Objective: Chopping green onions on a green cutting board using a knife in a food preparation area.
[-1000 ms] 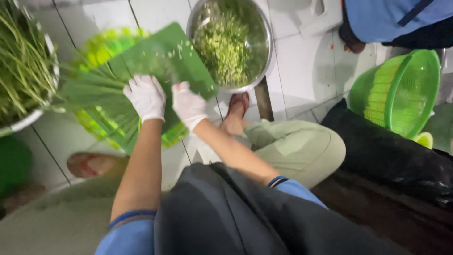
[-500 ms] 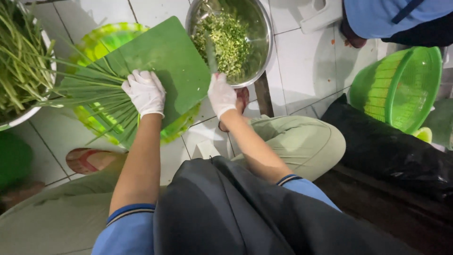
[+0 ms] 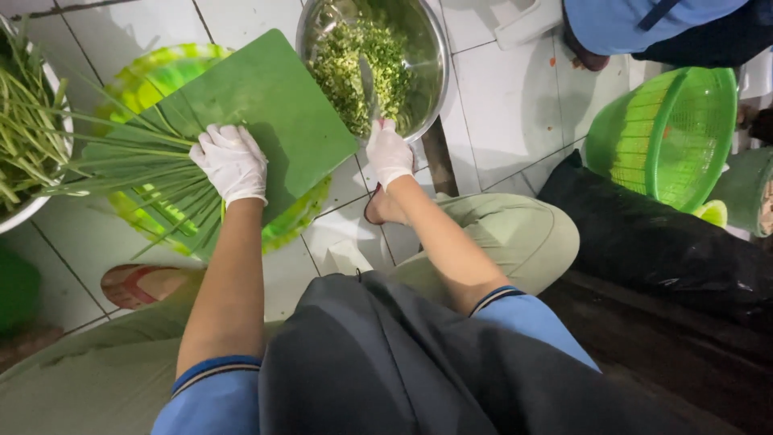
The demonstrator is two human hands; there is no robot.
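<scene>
My left hand [image 3: 232,162], in a white glove, presses down on a bundle of long green stalks [image 3: 133,173] lying across a green cutting board [image 3: 266,113]. The board rests on a yellow-green round basket [image 3: 145,80]. My right hand [image 3: 388,151], also gloved, grips a knife [image 3: 369,87] whose blade reaches into a steel bowl [image 3: 431,48] full of chopped greens [image 3: 354,56].
A white bowl of uncut stalks [image 3: 24,137] sits at the left edge. A green colander [image 3: 668,133] stands on its side at right, above a black bag [image 3: 644,234]. Another person in blue [image 3: 644,24] crouches at top right. My knees and sandals rest on white tiles.
My right hand has moved right, off the board, to the steel bowl with the knife. The chopped pieces are gone from the board. My left hand stays on the stalks.
</scene>
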